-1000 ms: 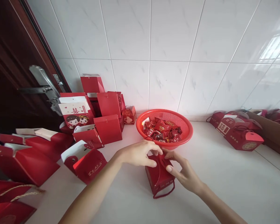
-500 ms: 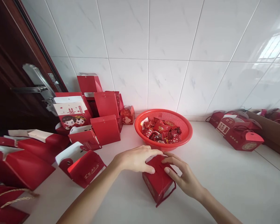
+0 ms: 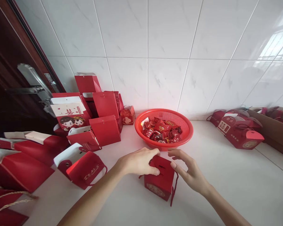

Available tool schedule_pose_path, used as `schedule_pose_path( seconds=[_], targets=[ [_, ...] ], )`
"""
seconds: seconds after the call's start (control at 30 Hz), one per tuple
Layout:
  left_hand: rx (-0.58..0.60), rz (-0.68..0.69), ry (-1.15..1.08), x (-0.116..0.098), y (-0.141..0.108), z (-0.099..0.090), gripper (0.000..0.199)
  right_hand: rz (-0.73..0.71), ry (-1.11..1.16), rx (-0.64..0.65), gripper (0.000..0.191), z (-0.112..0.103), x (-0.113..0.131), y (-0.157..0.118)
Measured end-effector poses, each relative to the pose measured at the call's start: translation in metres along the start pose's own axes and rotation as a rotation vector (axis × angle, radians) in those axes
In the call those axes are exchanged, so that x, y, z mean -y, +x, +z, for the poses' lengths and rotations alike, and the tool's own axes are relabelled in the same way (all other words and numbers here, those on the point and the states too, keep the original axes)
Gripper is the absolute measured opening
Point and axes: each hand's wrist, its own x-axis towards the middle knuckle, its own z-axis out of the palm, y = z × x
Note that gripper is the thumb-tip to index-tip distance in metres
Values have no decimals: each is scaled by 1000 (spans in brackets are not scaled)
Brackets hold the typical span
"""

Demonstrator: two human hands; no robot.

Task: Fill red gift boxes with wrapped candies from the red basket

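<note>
A small red box (image 3: pixel 159 180) with a dark red cord stands on the white surface below the basket. My left hand (image 3: pixel 141 161) grips its top left part, thumb on the top and fingers behind the far edge. To the right of the box, my right hand (image 3: pixel 187 171) has its fingers apart, the thumb close to the top right corner. Whether that thumb touches the box is unclear. Two slots show in the box's top. Just behind the hands sits a red plastic basket (image 3: pixel 187 138) with red-wrapped sweets (image 3: pixel 163 127) in it.
Several open red boxes (image 3: pixel 105 130) crowd the left side, one lying nearest (image 3: pixel 85 169). Closed red boxes (image 3: pixel 245 136) and a cardboard carton (image 3: pixel 269 130) are at the right. Behind is a tiled wall (image 3: pixel 167 84); a dark door (image 3: pixel 4 72) stands at the far left.
The small box has turned, so its patterned end now faces me. My right hand has moved off its top to the right, while my left hand stays on it. The view has shifted slightly.
</note>
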Motion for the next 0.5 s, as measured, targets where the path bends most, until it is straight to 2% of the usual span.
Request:
schedule_pose_path(
  seconds=[0.13, 0.23, 0.33, 0.5],
  targets=[
    [-88, -18, -1, -1, -1, 4, 43, -28, -22, 69, 42, -1, 2, -1],
    [-142, -19, 24, -2, -1, 7, 38, -37, -15, 149, 56, 2, 2, -3],
    [-133, 0, 17, -1, 0, 6, 39, -20, -16, 189, 59, 5, 2, -4],
    [-73, 70, -52, 0, -1, -1, 47, 10, -13, 202, 53, 5, 2, -4]
  ],
)
